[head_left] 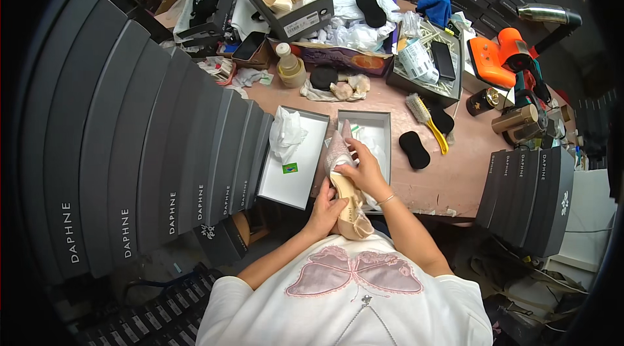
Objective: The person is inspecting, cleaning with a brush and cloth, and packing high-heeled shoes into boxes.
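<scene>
A pointed shoe (352, 209) with a pinkish, glittery toe and a beige insole lies between my hands, close to my chest, its toe aimed away from me. My left hand (323, 211) grips its left side near the middle, thumb over the edge. At the opening behind the toe, my right hand (366, 172) closes on the shoe, with some white material showing beside the fingers. Just beyond is an open shoebox (387, 126) with white paper inside, partly hidden by the shoe and my hand. Left of it lies a white-lined box part (286, 183) bearing crumpled tissue paper (288, 135).
Tall stacks of dark shoeboxes (149, 151) wall the left side; a shorter stack (526, 196) stands right. A yellow-handled brush (429, 122) and black pad (415, 150) lie right of the open box. Farther back are a bottle (290, 66) and an orange tool (491, 63).
</scene>
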Tool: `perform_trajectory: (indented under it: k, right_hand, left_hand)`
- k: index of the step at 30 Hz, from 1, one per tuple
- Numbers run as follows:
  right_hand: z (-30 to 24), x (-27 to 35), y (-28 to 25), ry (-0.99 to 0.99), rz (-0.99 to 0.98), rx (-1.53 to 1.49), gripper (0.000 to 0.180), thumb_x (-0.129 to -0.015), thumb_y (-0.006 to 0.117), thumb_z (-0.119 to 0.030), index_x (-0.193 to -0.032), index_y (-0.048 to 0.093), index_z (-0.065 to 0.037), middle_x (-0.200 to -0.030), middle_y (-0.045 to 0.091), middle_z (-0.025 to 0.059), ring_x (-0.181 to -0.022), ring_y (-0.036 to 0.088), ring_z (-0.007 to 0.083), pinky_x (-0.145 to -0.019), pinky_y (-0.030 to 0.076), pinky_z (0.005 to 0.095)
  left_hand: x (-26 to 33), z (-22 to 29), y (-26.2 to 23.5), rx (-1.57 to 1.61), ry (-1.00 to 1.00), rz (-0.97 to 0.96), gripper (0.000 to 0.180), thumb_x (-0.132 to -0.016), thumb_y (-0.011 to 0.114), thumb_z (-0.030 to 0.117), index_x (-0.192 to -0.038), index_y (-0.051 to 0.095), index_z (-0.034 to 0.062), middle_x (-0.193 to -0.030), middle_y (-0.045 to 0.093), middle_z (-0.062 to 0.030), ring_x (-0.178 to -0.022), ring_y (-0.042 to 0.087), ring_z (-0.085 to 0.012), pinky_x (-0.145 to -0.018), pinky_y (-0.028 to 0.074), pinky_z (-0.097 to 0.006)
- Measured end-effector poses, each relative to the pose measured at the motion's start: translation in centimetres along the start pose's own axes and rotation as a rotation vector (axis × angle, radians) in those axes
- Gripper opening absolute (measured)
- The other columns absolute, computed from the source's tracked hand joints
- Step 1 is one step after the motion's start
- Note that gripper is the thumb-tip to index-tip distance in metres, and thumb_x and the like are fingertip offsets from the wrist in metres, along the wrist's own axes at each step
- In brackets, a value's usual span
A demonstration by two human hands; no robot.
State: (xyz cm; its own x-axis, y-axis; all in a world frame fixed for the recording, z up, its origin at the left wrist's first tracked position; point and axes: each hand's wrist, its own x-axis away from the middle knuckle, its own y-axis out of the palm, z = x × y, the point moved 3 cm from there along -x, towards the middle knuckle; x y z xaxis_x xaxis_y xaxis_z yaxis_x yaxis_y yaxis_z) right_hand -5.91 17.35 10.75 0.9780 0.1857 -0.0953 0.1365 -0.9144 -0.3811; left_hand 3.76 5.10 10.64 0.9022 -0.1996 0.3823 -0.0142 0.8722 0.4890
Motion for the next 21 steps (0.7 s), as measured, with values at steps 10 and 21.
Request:
perform_trajectory:
  k: [10, 21]
  right_hand:
    - [1.9, 1.1, -2.2, 0.252, -0.556, 0.238, 0.052, -0.079, 0.071, -0.031, -0.116, 0.057, 0.003, -0.107, 0.063, 0.0279, -0.083, 0.066, 0.0407, -0.076, 0.052, 0.0419]
    - [2.1, 7.5, -1.5, -0.043, -0.321, 0.500, 0.025, -0.079, 0.068, -0.029, -0.085, 0.068, -0.005, -0.104, 0.061, 0.0108, -0.103, 0.053, 0.0278, -0.081, 0.038, 0.0417]
  left_hand:
    - [-6.1, 5.7, -9.4, -0.209, 0.024, 0.093, 0.076, -0.086, 0.062, 0.010, -0.147, 0.019, 0.0009, -0.135, 0.046, -0.0184, -0.115, 0.055, -0.0238, -0.093, 0.048, -0.034]
    - [-7.0, -3.3, -3.3, -0.180, -0.240, 0.084, 0.051, -0.096, 0.053, 0.017, -0.139, 0.032, -0.0011, -0.130, 0.050, -0.0140, -0.112, 0.055, -0.0181, -0.091, 0.047, -0.031]
